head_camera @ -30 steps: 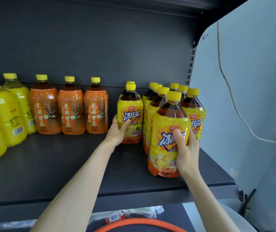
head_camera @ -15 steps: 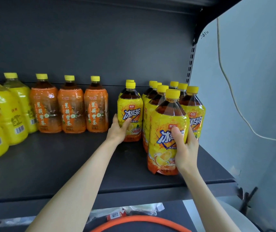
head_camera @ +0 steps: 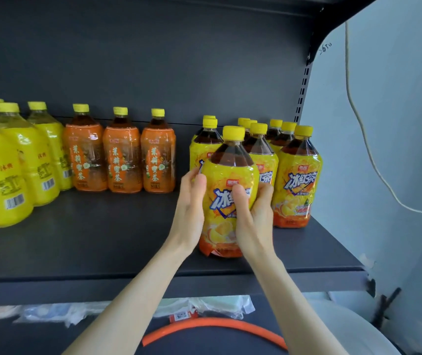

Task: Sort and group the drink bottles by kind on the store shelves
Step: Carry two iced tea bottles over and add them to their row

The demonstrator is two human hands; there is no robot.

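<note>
Iced-tea bottle labelled 冰红茶, upright at front of shelf.
Clasped on both sides by left grip and right grip; orange bottles further left marked 茉莉蜜茶.

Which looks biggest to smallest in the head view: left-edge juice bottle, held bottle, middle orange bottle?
1. held bottle and left-edge juice bottle: alike, both near, can't rank.
2. middle orange bottle: smallest.

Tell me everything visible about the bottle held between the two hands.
The front bottle is clear plastic with a yellow cap, dark tea in its shoulder and a yellow-orange wrap with blue-white lettering. It is upright near the front edge of the shelf, ahead of matching bottles. The left hand cups its left side; the right hand grips its right, thumb across the label.
</note>
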